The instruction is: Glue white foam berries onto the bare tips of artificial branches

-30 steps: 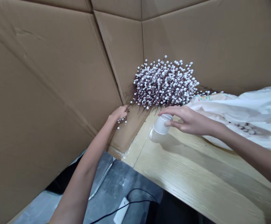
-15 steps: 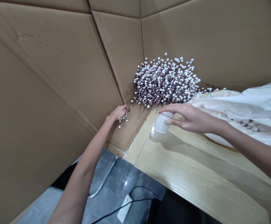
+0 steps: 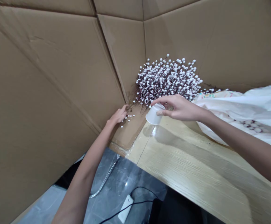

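Note:
My right hand (image 3: 179, 108) is shut on a white paper cup (image 3: 154, 114), pinching it between thumb and fingers and holding it tilted above the table, just below the bunch. A dense bunch of brown twigs with white buds (image 3: 168, 81) leans in the cardboard corner. My left hand (image 3: 119, 115) grips thin twigs at the bunch's lower end. Several small white buds (image 3: 127, 119) show just right of that hand, against the cardboard.
A light wood table (image 3: 184, 158) ends at an edge near the corner. A white plastic bag (image 3: 240, 109) with more buds inside lies at right. Cardboard walls (image 3: 56, 77) surround the left and back. Below lie a grey floor, a white power strip (image 3: 125, 208), a black cable and a metal chair leg.
My right hand has carried the cup left and upward, away from the table and closer to the bunch. My left hand stays almost in place.

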The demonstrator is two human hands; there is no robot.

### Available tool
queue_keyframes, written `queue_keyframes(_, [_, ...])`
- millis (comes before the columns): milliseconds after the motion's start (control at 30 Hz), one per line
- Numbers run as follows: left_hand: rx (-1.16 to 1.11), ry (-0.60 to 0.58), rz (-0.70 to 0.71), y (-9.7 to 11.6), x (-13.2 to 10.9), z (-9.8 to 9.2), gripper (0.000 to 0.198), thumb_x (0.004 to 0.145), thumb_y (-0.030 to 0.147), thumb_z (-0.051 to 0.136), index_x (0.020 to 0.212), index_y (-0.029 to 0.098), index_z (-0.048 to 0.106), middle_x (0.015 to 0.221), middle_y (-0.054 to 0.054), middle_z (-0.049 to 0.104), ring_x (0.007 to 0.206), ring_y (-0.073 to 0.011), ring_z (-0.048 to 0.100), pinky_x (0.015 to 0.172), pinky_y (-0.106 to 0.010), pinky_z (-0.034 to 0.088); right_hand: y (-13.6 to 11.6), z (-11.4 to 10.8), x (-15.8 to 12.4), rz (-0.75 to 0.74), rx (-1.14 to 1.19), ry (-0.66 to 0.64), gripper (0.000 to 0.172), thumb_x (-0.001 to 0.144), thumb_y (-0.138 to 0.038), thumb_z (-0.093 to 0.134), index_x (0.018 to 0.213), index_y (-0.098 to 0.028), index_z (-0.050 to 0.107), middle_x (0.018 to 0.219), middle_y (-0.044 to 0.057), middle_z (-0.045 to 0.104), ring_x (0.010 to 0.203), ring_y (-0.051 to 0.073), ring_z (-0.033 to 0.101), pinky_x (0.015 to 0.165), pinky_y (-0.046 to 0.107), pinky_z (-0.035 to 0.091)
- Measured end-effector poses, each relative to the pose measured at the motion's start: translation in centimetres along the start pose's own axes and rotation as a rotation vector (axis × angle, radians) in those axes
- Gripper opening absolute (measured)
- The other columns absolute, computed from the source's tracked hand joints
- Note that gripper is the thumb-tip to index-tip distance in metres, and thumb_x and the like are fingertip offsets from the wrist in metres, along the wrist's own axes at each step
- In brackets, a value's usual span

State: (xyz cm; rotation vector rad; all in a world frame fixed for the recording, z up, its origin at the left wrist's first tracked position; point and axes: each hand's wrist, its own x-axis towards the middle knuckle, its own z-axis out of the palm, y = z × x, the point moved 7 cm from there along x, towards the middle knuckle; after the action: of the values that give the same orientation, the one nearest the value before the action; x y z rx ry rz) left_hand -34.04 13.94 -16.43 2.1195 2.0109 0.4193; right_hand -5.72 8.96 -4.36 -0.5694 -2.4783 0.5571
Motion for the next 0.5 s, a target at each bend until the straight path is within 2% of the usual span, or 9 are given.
queue_keyframes(67, [-0.012, 0.007, 0.005, 0.2, -0.6, -0.1, 0.051, 0.085, 0.022, 0.032, 0.136, 0.017, 0.037, 0.110, -0.013, 0.067, 0.099, -0.0251, 0.063, 0.087, -0.038, 0.047, 0.3, 0.1, 1.1, 0.008, 0.011, 0.016, 0.035, 0.081, -0.030, 0.061, 0.112, -0.016, 0.066, 0.099, 0.006, 0.072, 0.074, 0.016, 0.062, 0.067, 0.028, 0.046])
queue_keyframes(167, [-0.013, 0.007, -0.006, 0.3, -1.2, 0.0, 0.053, 0.084, 0.019, 0.033, 0.137, 0.017, 0.036, 0.124, -0.014, 0.061, 0.108, -0.0248, 0.060, 0.091, -0.038, 0.046, 1.0, 0.4, 3.2, 0.018, 0.025, 0.060, 0.033, 0.080, -0.026, 0.062, 0.110, -0.016, 0.067, 0.103, 0.007, 0.071, 0.080, 0.017, 0.063, 0.073, 0.029, 0.047])
queue_keyframes(300, [0.000, 0.001, -0.027, 0.2, -1.6, 0.7, 0.051, 0.085, 0.020, 0.034, 0.136, 0.016, 0.039, 0.123, -0.016, 0.062, 0.110, -0.0270, 0.060, 0.092, -0.041, 0.046, 3.1, 1.0, 5.3, 0.122, 0.072, 0.126, 0.033, 0.078, -0.025, 0.063, 0.109, -0.014, 0.067, 0.107, 0.009, 0.070, 0.088, 0.020, 0.063, 0.078, 0.031, 0.048])
queue_keyframes(500, [-0.019, 0.061, -0.021, -0.3, -1.8, 1.4, 0.051, 0.084, 0.017, 0.034, 0.134, 0.011, 0.040, 0.122, -0.019, 0.061, 0.111, -0.0269, 0.059, 0.094, -0.041, 0.045, 4.5, 2.2, 5.0, 0.167, 0.164, 0.144, 0.031, 0.077, -0.022, 0.063, 0.106, -0.013, 0.068, 0.109, 0.009, 0.070, 0.086, 0.020, 0.064, 0.076, 0.031, 0.050])
